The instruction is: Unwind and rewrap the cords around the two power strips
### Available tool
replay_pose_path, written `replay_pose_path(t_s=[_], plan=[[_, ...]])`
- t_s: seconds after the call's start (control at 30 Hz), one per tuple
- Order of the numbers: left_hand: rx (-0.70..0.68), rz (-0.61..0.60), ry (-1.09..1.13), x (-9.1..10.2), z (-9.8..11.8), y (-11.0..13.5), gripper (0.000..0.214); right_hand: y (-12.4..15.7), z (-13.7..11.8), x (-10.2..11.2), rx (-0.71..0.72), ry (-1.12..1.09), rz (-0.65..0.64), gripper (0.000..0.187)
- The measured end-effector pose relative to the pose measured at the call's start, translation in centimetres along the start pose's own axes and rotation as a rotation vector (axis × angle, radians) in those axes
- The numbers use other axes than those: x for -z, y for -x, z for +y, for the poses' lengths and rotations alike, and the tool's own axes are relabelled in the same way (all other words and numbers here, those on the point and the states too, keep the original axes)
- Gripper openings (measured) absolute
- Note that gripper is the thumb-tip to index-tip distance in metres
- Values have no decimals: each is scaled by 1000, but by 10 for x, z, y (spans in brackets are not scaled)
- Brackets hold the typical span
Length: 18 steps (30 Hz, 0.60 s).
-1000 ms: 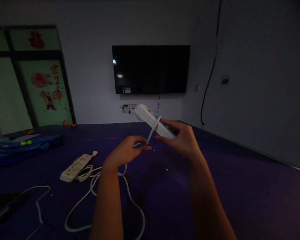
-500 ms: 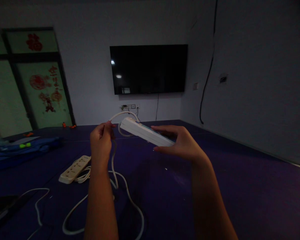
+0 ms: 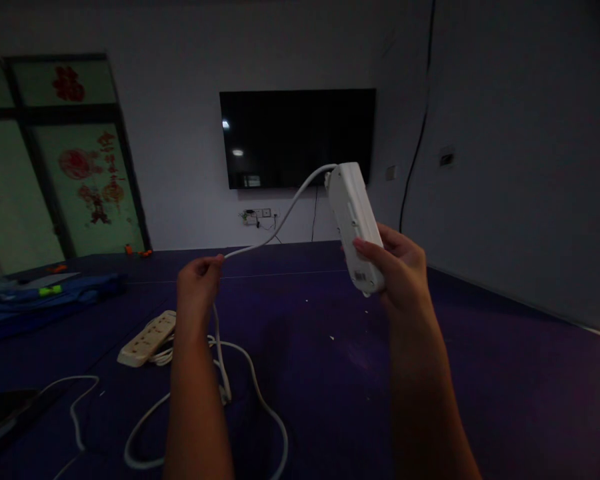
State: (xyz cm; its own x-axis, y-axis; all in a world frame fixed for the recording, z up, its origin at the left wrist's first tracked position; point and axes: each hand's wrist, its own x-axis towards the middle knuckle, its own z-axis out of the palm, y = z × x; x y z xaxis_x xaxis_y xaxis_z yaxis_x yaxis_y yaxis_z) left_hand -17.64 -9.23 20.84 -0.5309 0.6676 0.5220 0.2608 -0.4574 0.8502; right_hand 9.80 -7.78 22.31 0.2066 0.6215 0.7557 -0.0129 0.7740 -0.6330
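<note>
In my right hand (image 3: 400,263) is a white power strip (image 3: 353,220), tilted nearly upright with its underside facing me. The thumb presses on its back; the other fingers are mostly hidden behind it. A white power cord (image 3: 300,193) leaves the strip's top end and arcs down to my left hand (image 3: 199,280). That hand pinches the cord between thumb and fingertips. Below it the cord drops to the purple surface (image 3: 330,400) and lies there in a wide loop, partly hidden by my left forearm.
A second power strip (image 3: 147,340) with a coiled cord lies to the left. Farther left are a thin white cable (image 3: 75,413), a dark flat object (image 3: 5,413) and blue cloth (image 3: 55,297). A television (image 3: 297,137) hangs on the far wall.
My right hand has raised the power strip and turned it from nearly level to upright, underside now showing. The cord between my hands has straightened from a small loop; my left hand has barely moved.
</note>
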Motion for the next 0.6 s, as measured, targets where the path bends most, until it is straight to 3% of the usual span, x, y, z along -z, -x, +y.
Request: replay_pose_path(t_s=[0.17,0.37,0.5,0.6], plan=[[-11,-22,90,-6,8,7,31,-8,30,1,-225,-44,-8,45],[20,-193,70,-14,17,17,30,-12,64,-19,-604,-383,-43,30],[16,-332,-22,-28,3,19,30,-5,92,-36,-868,-422,56,21],[-3,-366,-72,-49,-20,23,31,8,112,-41,-946,-380,70,19]])
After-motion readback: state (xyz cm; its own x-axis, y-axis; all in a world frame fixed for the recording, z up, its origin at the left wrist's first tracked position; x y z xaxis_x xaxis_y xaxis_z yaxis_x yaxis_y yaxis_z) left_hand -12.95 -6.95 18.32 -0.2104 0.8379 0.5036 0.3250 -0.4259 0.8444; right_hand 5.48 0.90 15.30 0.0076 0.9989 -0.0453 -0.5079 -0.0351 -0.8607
